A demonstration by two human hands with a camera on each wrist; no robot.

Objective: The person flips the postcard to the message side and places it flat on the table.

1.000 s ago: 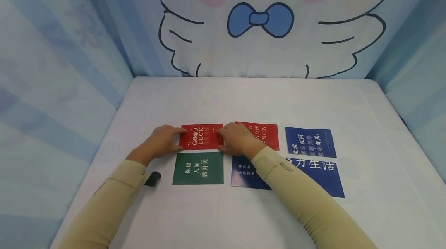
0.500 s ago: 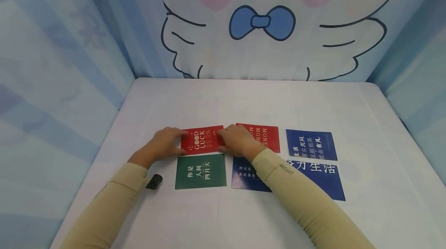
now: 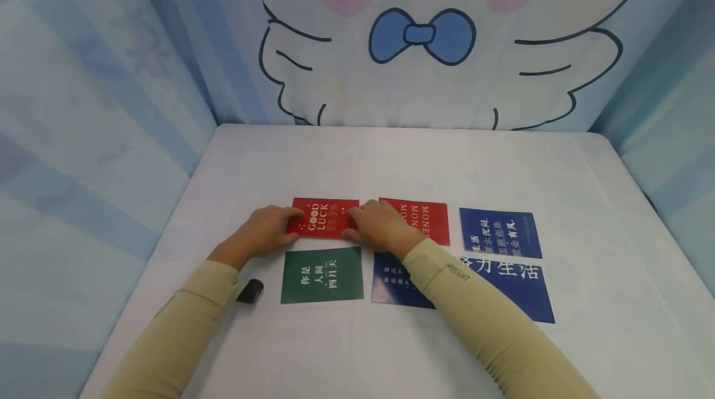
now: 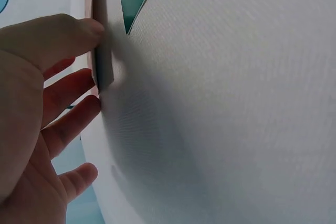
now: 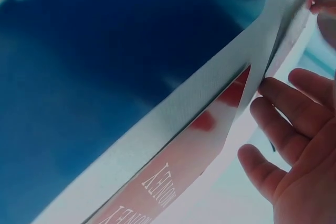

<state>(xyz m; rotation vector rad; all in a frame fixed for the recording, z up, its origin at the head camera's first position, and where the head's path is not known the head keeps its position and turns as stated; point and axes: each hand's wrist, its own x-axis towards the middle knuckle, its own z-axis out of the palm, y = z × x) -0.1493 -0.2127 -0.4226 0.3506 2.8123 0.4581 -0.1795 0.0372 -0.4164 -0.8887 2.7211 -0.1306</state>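
Note:
In the head view a red card (image 3: 319,216) printed "GOOD LUCK" lies level between both hands. My left hand (image 3: 267,231) grips its left edge, thumb at the near corner and fingers at the far one. My right hand (image 3: 382,225) holds the right edge the same way and partly covers a second red card (image 3: 431,222) printed "MONEY". Just nearer than the held card is a green card (image 3: 323,276) with white characters. The left wrist view has the thumb and fingers (image 4: 73,95) at the held card's edge, over a shadow on the tabletop.
At the right lies a small blue card (image 3: 501,233) above another blue one (image 3: 522,290). Blue printed card (image 3: 393,278) also shows left of my right forearm, which hides the part between. A small black object (image 3: 251,291) sits beside the left sleeve. Printed curtains surround the white table (image 3: 391,160).
The "GOOD LUCK" card tilted up at its right half a second ago, then levelled and shifted slightly away from the green card. Both hands keep hold of it.

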